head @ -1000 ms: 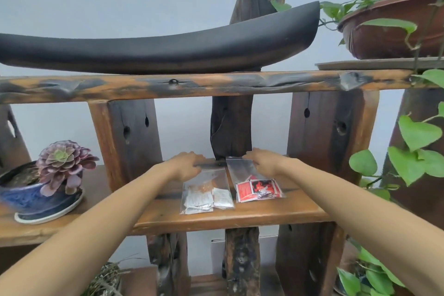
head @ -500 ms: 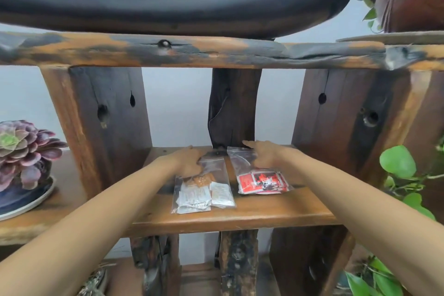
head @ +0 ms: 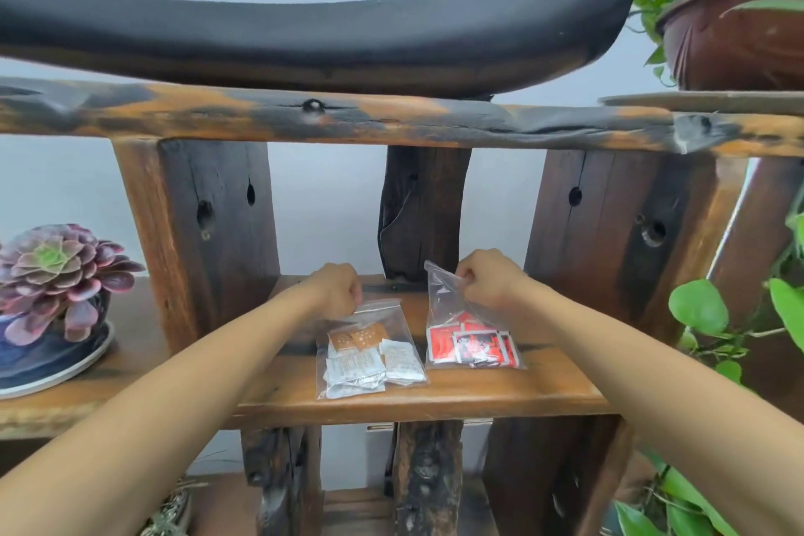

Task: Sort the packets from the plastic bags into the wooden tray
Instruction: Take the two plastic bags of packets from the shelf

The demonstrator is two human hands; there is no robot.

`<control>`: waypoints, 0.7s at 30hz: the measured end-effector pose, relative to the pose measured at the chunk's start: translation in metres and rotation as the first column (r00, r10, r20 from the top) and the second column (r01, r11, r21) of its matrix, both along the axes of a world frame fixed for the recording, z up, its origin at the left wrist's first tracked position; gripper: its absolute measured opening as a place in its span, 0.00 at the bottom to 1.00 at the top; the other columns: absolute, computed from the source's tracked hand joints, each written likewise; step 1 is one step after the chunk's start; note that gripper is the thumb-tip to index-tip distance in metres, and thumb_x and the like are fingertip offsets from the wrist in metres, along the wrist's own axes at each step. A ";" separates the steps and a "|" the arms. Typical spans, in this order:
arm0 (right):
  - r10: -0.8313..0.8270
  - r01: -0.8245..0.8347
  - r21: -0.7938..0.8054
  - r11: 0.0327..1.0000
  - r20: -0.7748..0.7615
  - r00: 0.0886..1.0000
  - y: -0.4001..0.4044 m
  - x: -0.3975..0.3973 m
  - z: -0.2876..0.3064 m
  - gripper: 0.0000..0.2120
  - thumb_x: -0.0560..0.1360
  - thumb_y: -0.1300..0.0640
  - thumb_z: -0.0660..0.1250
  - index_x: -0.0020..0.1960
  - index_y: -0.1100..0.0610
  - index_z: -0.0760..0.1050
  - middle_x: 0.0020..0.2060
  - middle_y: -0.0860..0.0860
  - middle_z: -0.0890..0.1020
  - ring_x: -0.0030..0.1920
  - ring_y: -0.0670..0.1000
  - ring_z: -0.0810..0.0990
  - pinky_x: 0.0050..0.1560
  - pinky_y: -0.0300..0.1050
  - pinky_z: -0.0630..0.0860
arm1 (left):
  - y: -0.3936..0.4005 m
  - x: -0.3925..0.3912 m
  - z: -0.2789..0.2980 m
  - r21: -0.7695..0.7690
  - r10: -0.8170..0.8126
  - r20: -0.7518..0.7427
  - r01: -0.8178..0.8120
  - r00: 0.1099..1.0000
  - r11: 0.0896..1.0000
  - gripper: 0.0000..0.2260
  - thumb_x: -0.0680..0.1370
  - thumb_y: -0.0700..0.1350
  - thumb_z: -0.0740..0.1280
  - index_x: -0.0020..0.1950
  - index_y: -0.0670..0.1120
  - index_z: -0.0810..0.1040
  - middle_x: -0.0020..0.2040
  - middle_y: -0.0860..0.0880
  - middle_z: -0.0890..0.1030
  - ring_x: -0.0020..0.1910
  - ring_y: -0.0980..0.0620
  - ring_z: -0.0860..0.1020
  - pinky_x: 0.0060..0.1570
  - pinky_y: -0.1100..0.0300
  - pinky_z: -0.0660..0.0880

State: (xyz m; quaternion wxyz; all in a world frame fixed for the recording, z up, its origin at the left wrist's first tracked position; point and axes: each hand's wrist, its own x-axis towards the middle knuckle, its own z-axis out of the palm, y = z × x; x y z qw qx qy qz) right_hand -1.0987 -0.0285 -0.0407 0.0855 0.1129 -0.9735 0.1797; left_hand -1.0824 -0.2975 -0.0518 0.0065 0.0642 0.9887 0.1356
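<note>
Two clear plastic bags lie on a wooden shelf (head: 457, 392). The left bag (head: 370, 355) holds white and orange packets; my left hand (head: 337, 289) pinches its top edge. The right bag (head: 467, 337) holds red packets; my right hand (head: 489, 279) grips its top and lifts that edge, so the bag stands partly upright. A long, dark, curved wooden tray (head: 326, 39) rests on the beam above the shelf.
Dark wooden posts (head: 204, 231) flank the shelf bay. A succulent in a blue pot (head: 52, 274) stands at the left. A brown plant pot (head: 735, 35) sits at the upper right, and green leaves (head: 700, 305) hang at the right.
Both hands have closed on the bags' top edges. The right bag's top has risen off the shelf. The camera view has tilted up slightly.
</note>
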 end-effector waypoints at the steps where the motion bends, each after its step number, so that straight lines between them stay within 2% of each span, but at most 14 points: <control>1: -0.006 0.006 -0.008 1.000 -0.018 1.000 0.002 0.004 0.004 0.04 0.77 0.57 0.70 0.49 0.52 0.84 0.45 0.49 0.83 0.43 0.51 0.82 0.47 0.48 0.85 | 0.000 0.003 0.002 0.008 -0.004 -0.008 0.004 1.000 1.000 0.11 0.77 0.37 0.64 0.53 0.45 0.84 0.53 0.47 0.83 0.54 0.47 0.80 0.56 0.56 0.79; 7: 0.018 -0.019 -0.006 1.000 -0.078 0.997 0.021 0.029 0.026 0.03 0.74 0.55 0.73 0.43 0.48 0.81 0.44 0.47 0.83 0.44 0.50 0.82 0.40 0.40 0.81 | 0.007 0.031 0.020 -0.003 0.003 -0.126 -0.003 0.992 1.000 0.09 0.76 0.39 0.64 0.49 0.47 0.82 0.49 0.50 0.82 0.49 0.49 0.80 0.55 0.49 0.80; 10: 0.057 -0.055 0.026 0.998 -0.087 0.995 0.030 0.047 0.042 0.04 0.72 0.55 0.72 0.42 0.47 0.78 0.41 0.46 0.82 0.43 0.50 0.81 0.42 0.45 0.84 | 0.009 0.048 0.033 0.018 0.008 -0.226 -0.003 0.974 1.000 0.08 0.75 0.42 0.62 0.48 0.50 0.80 0.48 0.51 0.82 0.48 0.48 0.80 0.52 0.48 0.81; 15: 0.123 -0.107 0.134 0.985 -0.118 0.985 0.043 0.082 0.070 0.07 0.71 0.59 0.72 0.45 0.52 0.76 0.39 0.49 0.80 0.41 0.51 0.80 0.46 0.55 0.85 | 0.011 0.087 0.052 0.043 -0.018 -0.350 0.035 0.937 0.998 0.07 0.75 0.44 0.63 0.49 0.50 0.80 0.49 0.50 0.83 0.48 0.48 0.80 0.50 0.49 0.81; 21: 0.118 -0.097 0.123 0.988 -0.170 0.978 0.053 0.119 0.092 0.13 0.72 0.53 0.77 0.55 0.50 0.78 0.45 0.48 0.82 0.43 0.49 0.82 0.46 0.49 0.86 | 0.016 0.131 0.079 0.049 -0.042 -0.415 0.068 0.909 0.996 0.08 0.76 0.43 0.63 0.50 0.47 0.81 0.49 0.49 0.84 0.49 0.47 0.81 0.49 0.52 0.80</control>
